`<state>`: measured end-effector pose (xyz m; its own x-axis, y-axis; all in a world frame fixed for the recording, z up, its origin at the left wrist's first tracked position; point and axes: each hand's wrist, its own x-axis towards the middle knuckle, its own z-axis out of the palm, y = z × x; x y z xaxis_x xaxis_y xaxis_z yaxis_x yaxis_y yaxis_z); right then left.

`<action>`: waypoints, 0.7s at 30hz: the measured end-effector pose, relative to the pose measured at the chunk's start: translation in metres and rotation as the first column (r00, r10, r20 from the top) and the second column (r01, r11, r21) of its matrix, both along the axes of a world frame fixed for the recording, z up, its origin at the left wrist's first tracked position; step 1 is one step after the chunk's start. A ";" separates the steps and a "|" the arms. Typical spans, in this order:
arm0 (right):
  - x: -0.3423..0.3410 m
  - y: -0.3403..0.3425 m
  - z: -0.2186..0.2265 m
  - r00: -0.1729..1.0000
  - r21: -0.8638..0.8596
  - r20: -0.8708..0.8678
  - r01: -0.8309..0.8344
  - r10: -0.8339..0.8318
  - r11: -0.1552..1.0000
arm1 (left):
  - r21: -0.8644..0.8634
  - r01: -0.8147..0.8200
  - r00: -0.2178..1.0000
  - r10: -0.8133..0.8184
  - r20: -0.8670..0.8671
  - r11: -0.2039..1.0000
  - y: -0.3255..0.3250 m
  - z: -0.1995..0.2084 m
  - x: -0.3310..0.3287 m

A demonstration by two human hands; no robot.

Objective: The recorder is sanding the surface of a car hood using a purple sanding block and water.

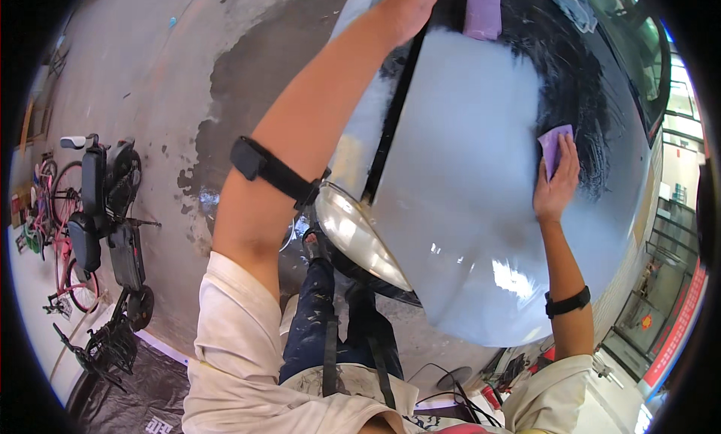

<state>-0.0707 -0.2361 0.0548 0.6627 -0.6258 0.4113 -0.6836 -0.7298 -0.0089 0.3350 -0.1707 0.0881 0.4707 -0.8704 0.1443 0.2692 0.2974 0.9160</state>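
Note:
My right hand (556, 180) presses a folded purple sandpaper sheet (554, 149) against the car hood (466, 156), its fingers closed on it. The hood is pale grey, with a dark, streaked band (593, 96) along its far and right side. My left arm reaches far forward over the fender, and my left hand (417, 0) is cut off by the upper edge, so its fingers are hidden. Close to it, another purple sheet (483, 12) lies on the hood. The clear headlight (357, 235) sits in front of my legs, beneath my left forearm.
A grey-blue cloth (573, 7) lies by the windshield (631, 28). Wet patches (248, 81) darken the concrete floor. At left stand an electric scooter (113, 216) and a pink bicycle (67, 261). Dark cables (451, 393) and tools are near my right side; shelves (638, 291) stand at right.

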 end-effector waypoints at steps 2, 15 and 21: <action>0.004 0.004 0.000 1.000 0.018 0.012 0.021 -0.021 1.000 | -0.059 -0.102 0.995 0.102 -0.016 0.993 0.005 -0.029 -0.027; 0.028 0.061 0.002 0.926 0.090 0.187 -0.350 0.329 0.933 | 0.149 0.210 0.978 -0.205 -0.046 0.966 0.189 -0.071 -0.239; 0.064 0.182 -0.022 0.854 0.249 0.131 -0.520 0.504 0.817 | 0.088 0.078 0.929 -0.040 -0.369 0.993 0.244 -0.077 -0.263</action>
<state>-0.0063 -0.0537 0.0330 0.8989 -0.2927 0.3261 -0.2040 -0.9381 -0.2798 0.0719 0.0733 0.0115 0.4220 -0.8990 -0.1172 0.6054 0.1833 0.7745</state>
